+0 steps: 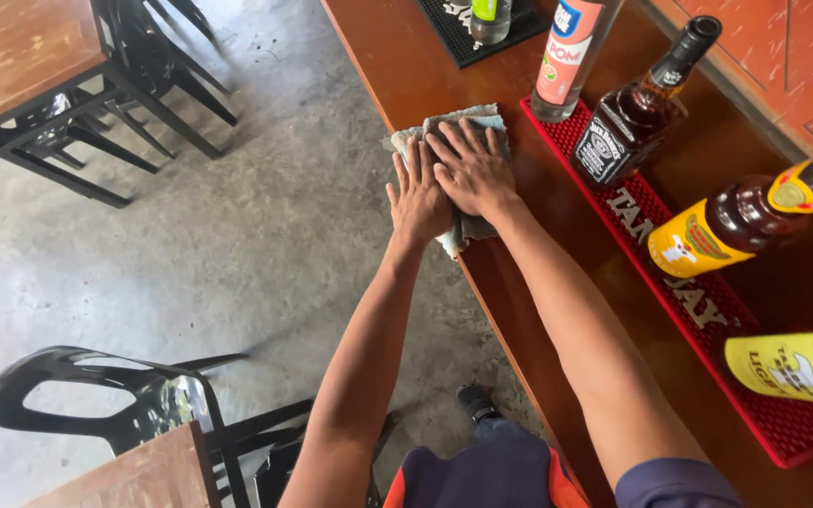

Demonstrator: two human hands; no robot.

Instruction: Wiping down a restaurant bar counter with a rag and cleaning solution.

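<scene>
Both my hands press flat on a grey-blue cloth [470, 116] at the near edge of a reddish-brown wooden bar counter [406, 56]. My left hand [417, 196] lies on the cloth's left side, partly over the counter's edge. My right hand [470, 169] lies beside it, overlapping the left one slightly, fingers spread and pointing away from me. The cloth is mostly hidden under my hands; a corner hangs down below them.
A red rubber bar mat [708, 310] runs along the counter with several bottles: a square dark one [632, 122], a tall clear one [571, 56], two with yellow labels [736, 230] [788, 367]. A black mat [468, 38] lies farther back. Black chairs [134, 395] and wooden tables [11, 47] stand on the concrete floor.
</scene>
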